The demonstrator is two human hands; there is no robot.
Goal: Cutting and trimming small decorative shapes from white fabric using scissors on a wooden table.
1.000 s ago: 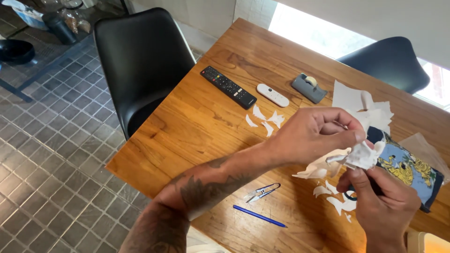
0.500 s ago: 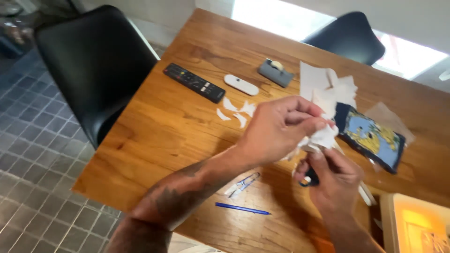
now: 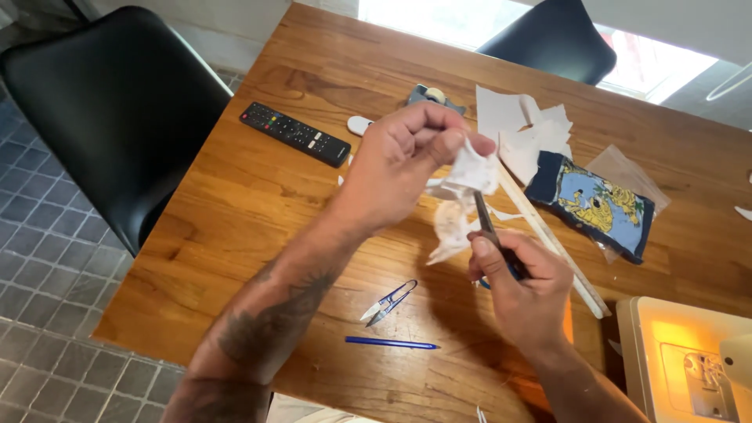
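Fingers (image 3: 439, 145) of the left hand (image 3: 399, 168) pinch a crumpled white scrap of cloth (image 3: 462, 200) above the middle of the bench (image 3: 235, 204). Curled shut, the right hand (image 3: 521, 282) grips dark scissors (image 3: 487, 227), blades touching the scrap. Small thread snips (image 3: 389, 301) and a blue pen (image 3: 390, 342) lie near the bench's near edge; a black remote (image 3: 294, 134) lies toward the left edge.

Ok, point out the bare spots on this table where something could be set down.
Bare wood lies on the wooden table between the black remote and the thread snips, along the near left edge. The far corner beyond the remote is free too. It is crowded around the paper pieces, printed fabric pouch, wooden stick and both hands.
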